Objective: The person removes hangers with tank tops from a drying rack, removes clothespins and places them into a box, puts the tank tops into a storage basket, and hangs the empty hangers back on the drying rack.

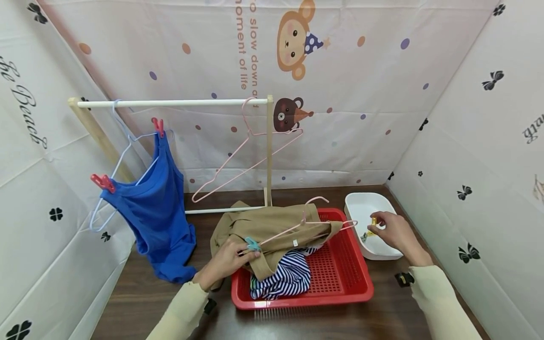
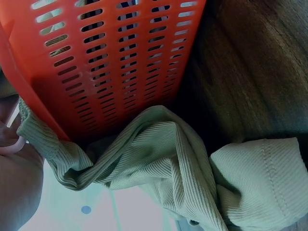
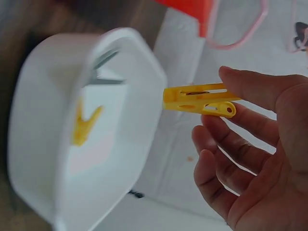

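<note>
Head view: the right hand (image 1: 397, 231) is over the white tub (image 1: 382, 255), its grip narrow, pinching a yellow clothespin (image 3: 199, 100) between thumb and fingers. Seen from the right wrist, the pinch takes the handle end, and the clothespin's other end points toward the tub; the remaining fingers curl loosely below. Inside the tub lie a second yellow clothespin (image 3: 86, 126) and a grey-looking clip (image 3: 103, 81).

The left hand (image 1: 227, 259) holds the edge of a khaki garment (image 1: 272, 219), its grip narrow; it seems to take in the end of a pink hanger (image 1: 284, 233) too, though the fingertips are partly hidden. A teal clothespin (image 1: 252, 244) sits at that corner, just beside the fingers. The garment is ribbed and drapes over the left and back parts of a red basket (image 1: 361, 288), with one part hanging down outside it. A striped garment (image 1: 293, 274) lies in the basket beneath it.

To the left, a blue top (image 1: 163, 212) hangs from a light blue hanger (image 1: 127, 137) with two red clothespins (image 1: 158, 126). Another pink hanger (image 1: 229, 163) hangs near the right end of the rack's white bar (image 1: 182, 102). Basket and tub stand side by side on the dark worktop (image 1: 391, 321).
</note>
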The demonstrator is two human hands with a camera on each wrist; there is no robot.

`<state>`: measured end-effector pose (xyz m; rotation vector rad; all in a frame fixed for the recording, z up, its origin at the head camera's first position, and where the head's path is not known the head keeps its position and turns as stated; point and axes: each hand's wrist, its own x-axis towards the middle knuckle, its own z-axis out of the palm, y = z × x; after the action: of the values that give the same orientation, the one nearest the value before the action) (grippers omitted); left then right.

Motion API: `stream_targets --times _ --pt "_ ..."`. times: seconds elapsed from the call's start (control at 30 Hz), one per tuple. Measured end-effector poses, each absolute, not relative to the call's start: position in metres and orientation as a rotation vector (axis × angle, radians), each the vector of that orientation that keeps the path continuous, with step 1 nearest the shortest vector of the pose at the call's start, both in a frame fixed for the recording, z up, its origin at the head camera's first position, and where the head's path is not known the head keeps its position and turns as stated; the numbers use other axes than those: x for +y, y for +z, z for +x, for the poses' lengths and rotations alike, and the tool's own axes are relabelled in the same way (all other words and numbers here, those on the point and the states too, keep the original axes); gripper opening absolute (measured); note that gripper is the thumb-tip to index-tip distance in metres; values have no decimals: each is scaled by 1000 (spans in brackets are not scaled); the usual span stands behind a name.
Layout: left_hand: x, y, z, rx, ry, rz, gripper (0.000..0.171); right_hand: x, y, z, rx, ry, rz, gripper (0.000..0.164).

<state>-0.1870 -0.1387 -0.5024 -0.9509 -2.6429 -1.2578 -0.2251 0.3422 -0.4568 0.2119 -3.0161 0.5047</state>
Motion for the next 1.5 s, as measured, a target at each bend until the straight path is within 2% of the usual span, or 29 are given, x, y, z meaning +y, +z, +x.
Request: stream_targets --times 0.3,0.67,1.23,1.5 --pt "-137 -504 -187 -2621 -1225 -967 21 362 -480 -225 -3218 409 19 43" --pt "-135 -503 -185 -2678 -1207 -916 18 363 -482 -223 -3230 371 32 45" --pt "-134 -501 -187 -2716 -1216 -897 16 272 -366 -193 -2686 371 371 34" --pt "-135 -503 -187 -2702 -1204 -912 15 220 -333 -169 -2382 454 643 32"
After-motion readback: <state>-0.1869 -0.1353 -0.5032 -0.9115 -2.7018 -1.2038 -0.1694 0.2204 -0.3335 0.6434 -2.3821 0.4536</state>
